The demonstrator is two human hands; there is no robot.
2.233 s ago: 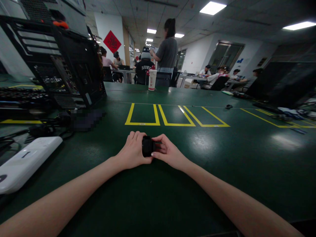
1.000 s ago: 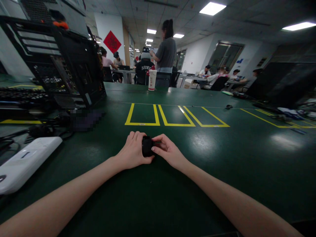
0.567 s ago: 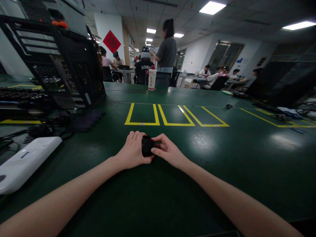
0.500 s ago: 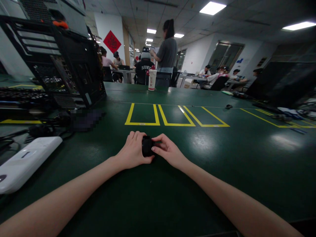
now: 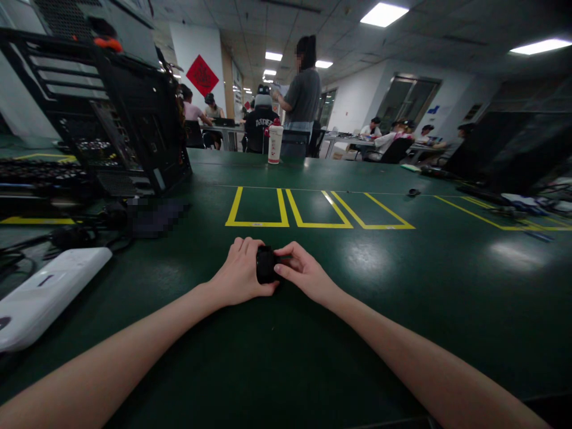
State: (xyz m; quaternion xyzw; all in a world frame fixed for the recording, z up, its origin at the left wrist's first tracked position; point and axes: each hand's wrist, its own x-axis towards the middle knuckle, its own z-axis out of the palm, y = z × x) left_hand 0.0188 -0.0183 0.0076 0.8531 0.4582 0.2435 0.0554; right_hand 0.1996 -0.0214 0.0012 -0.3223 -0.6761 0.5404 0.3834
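A small black rounded object (image 5: 265, 264) is between my two hands, low over the green tabletop (image 5: 286, 357). I cannot make out its kind, and the left fingers hide part of it. From the left side, my left hand (image 5: 241, 271) is wrapped round it, thumb at the near edge and fingers over the far edge. Thumb and fingertips of my right hand (image 5: 304, 271) are closed in a pinch at the object's right side. Whether anything small lies inside that pinch is hidden.
Yellow tape outlines (image 5: 257, 224) lie beyond my hands. A black computer case (image 5: 134, 119), cables (image 5: 67, 238) and a white device (image 5: 53, 292) occupy the left. A white cup (image 5: 274, 145) stands far back; a small black round piece (image 5: 413, 192) lies right. A person (image 5: 304, 89) stands beyond the table.
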